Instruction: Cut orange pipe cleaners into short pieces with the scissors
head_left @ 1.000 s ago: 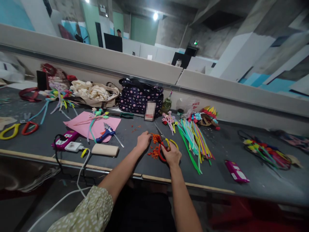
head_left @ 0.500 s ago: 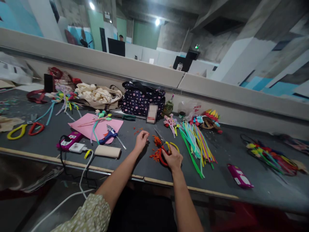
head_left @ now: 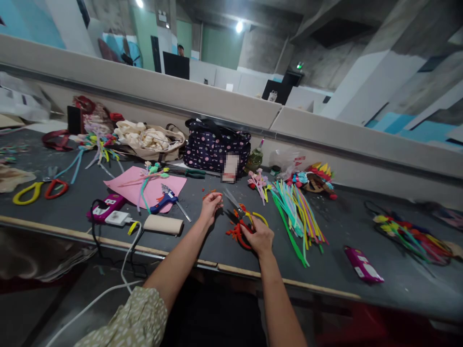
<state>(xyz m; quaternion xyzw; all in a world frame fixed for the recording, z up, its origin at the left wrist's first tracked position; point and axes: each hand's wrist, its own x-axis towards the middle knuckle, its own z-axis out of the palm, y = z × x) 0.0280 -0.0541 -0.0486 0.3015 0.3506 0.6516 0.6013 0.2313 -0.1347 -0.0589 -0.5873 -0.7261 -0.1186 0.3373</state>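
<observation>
My right hand (head_left: 261,234) grips the red and yellow handles of a pair of scissors (head_left: 240,210), whose blades are spread and point up and left. Just left of the blades, my left hand (head_left: 211,207) is pinched, with a small orange-red piece (head_left: 219,194) at its fingertips. Orange fuzzy pieces (head_left: 235,232) lie under and beside the scissors, partly hidden by them. A few orange scraps (head_left: 209,193) are on the table behind my left hand.
Coloured pipe cleaners (head_left: 298,217) lie right of my right hand. Left are a cardboard tube (head_left: 162,225), a blue glue gun (head_left: 164,200) on pink paper (head_left: 119,182) and a purple power strip (head_left: 104,209). A dark dotted bag (head_left: 204,149) stands behind.
The scissors have opened, their blades now spread apart toward my left hand. An orange-red piece now shows at my left fingertips. The view has shifted slightly.
</observation>
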